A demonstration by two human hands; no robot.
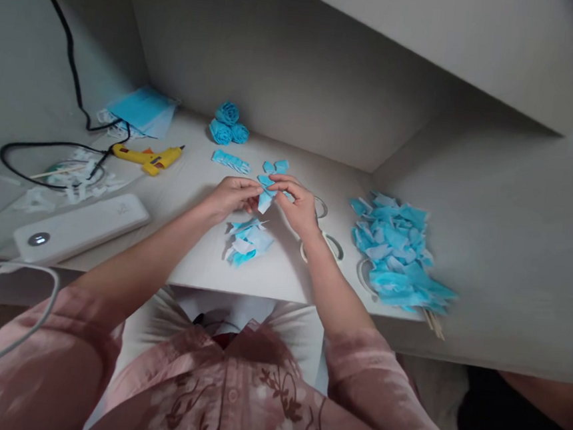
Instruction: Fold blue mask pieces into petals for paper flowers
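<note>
Across the middle of the frame runs the pale bench (288, 279), and there at the bottom sits the person in the pink shirt (230, 397), both forearms reaching over its front edge. Over at the right, a big bundle of blue and white pieces (389, 241) lies heaped, thin sticks (433, 321) poking out at its lower end. To the left, a white power bank (87, 228) slants along the bench, its small display lit. Upper left, a stack of blue masks (142, 110) rests near a trailing black cord (70, 49), and just below comes the yellow glue gun (148, 157), nozzle to the right. Now centre frame, where the hands meet: left hand (232, 195) and right hand (298, 206) are close together, fingertips pinched on the work. Three blue rosettes (229, 126) cluster above and to the left; below the hands, a loose little pile of scraps (248, 242). A pale loop handle (338, 246) shows beside the right forearm. Above the hands, a pleated blue strip (231, 162) lies to the left and two small blue bits (275, 166) just above the fingers. And the held blue piece (265, 203) itself, dead centre, hangs between both sets of fingertips, partly hidden by them.
</note>
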